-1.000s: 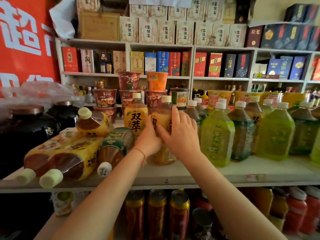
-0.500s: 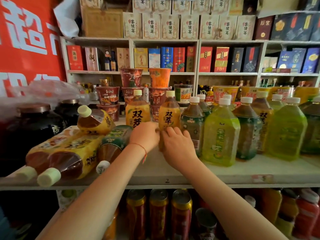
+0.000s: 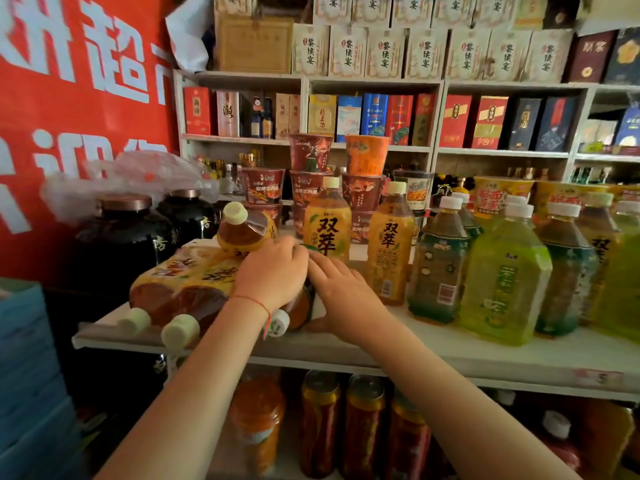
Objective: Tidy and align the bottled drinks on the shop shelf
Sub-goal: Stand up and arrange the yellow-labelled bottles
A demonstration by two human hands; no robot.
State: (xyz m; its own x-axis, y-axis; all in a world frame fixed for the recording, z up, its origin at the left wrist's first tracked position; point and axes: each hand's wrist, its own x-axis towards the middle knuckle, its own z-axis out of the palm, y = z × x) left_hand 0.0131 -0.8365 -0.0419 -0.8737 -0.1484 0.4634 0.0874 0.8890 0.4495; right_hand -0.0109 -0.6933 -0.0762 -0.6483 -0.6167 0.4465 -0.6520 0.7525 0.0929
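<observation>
Hands first: my left hand (image 3: 273, 275) lies over a toppled green-label bottle (image 3: 300, 306) on the shelf (image 3: 450, 355), its fingers draped round the body so most of it is hidden; only its white cap and a strip of amber side show beneath the wrist. My right hand (image 3: 341, 289) sits on the bottle's other side, thumb tucked low against it, fingers fairly straight and close together, touching the left fingertips. I judge the step as gathering this fallen bottle to stand it up. Just beyond my fingertips stand two upright yellow-label bottles (image 3: 327, 226); outboard of my left fingers lie more fallen yellow-label bottles (image 3: 187, 289), caps toward me. Next I'd need a firm two-handed hold, then tip it upright into the gap without knocking its neighbours.
</observation>
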